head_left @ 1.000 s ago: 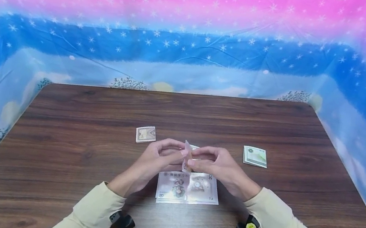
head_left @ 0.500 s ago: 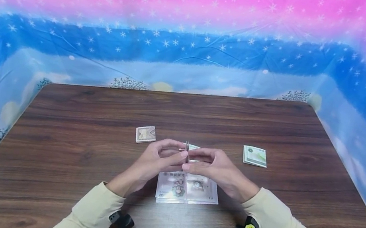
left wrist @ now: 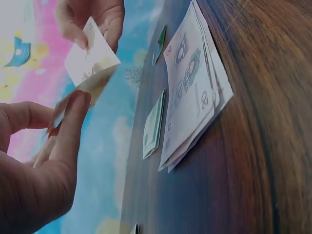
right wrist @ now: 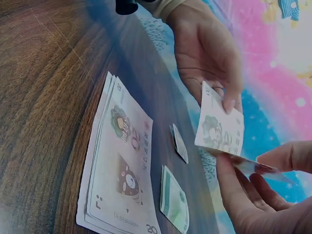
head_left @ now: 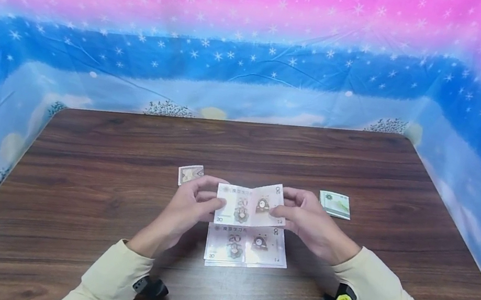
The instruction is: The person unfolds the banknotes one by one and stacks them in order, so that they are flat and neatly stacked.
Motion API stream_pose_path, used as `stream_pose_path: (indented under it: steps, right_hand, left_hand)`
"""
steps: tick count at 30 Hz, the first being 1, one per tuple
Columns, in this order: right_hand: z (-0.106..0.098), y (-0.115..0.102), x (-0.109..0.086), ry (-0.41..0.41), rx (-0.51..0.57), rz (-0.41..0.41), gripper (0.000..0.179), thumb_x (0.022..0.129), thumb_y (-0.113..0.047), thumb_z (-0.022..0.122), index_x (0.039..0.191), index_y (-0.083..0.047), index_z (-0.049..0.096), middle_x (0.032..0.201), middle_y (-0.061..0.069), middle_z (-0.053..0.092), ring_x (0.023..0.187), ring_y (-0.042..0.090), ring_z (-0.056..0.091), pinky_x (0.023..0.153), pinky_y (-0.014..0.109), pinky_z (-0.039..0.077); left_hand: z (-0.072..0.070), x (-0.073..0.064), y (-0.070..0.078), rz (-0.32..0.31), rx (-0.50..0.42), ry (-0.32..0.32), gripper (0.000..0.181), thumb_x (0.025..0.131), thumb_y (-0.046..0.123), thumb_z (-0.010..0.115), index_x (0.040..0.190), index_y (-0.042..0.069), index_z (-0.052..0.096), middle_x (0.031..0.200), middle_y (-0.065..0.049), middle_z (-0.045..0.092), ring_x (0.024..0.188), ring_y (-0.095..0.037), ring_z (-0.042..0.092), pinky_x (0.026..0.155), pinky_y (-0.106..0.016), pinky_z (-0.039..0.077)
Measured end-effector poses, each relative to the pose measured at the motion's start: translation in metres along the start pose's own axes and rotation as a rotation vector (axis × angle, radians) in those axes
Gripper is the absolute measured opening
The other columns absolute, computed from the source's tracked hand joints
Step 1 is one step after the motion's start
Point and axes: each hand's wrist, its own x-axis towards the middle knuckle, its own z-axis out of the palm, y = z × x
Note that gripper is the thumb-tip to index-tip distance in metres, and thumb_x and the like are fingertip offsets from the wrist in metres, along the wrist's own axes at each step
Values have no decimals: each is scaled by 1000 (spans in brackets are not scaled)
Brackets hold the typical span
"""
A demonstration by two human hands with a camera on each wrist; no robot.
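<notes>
A pinkish play banknote (head_left: 233, 207) marked 20 is stretched between both hands, with a crease down its middle. My left hand (head_left: 183, 209) pinches its left end between thumb and fingers. At the other end my right hand (head_left: 316, 224) grips it the same way, thumb on the near face. The wrist views show the note raised off the table and bent at the crease. Below and nearer to me lies a stack of similar 20 notes (head_left: 246, 249), spread flat with edges slightly uneven.
Behind the left hand sits a folded brown note (head_left: 190, 174). A folded green bundle (head_left: 335, 204) lies at the right. Another green bundle (left wrist: 154, 126) rests beyond the stack, hidden in the head view. The wooden table (head_left: 118, 140) backs onto a patterned cloth (head_left: 254, 67).
The note was folded upright between the fingertips and pressed together at half a second ago. Both hands have since moved apart, opening it out to face me.
</notes>
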Motion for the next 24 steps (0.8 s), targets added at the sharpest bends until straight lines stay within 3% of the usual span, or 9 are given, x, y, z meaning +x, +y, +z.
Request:
stream_pose_path:
  steps: [7, 14, 20, 24]
  right_hand:
    - [-3, 5, 1, 47, -21, -6, 39, 92, 4, 66, 128, 12, 54, 111, 15, 72, 96, 20, 71, 87, 34, 59]
    - [-5, 13, 3, 90, -89, -2, 37, 89, 4, 70, 123, 11, 56, 104, 14, 74, 93, 21, 71, 82, 31, 59]
    - [-9, 8, 2, 156, -244, 0, 32, 87, -4, 76, 115, 4, 63, 101, 12, 74, 87, 19, 70, 78, 33, 60]
    - [-12, 7, 0, 164, -313, -10, 29, 84, -1, 78, 108, 5, 64, 91, 12, 73, 80, 20, 70, 73, 34, 62]
  left_hand:
    - [-5, -1, -3, -36, 4, 54, 36, 90, -6, 68, 125, 0, 63, 105, -20, 73, 87, -23, 72, 79, -37, 63]
    - [-8, -2, -7, -86, -37, 66, 37, 88, -8, 68, 123, -1, 63, 104, -19, 73, 85, -23, 72, 80, -37, 63]
    - [-14, -3, -3, -68, 79, 56, 36, 87, -7, 71, 122, -1, 64, 100, -19, 73, 82, -23, 72, 76, -37, 63]
    - [-19, -7, -1, -47, 197, -41, 36, 88, -4, 73, 122, -5, 61, 87, -17, 73, 69, -24, 71, 68, -44, 64]
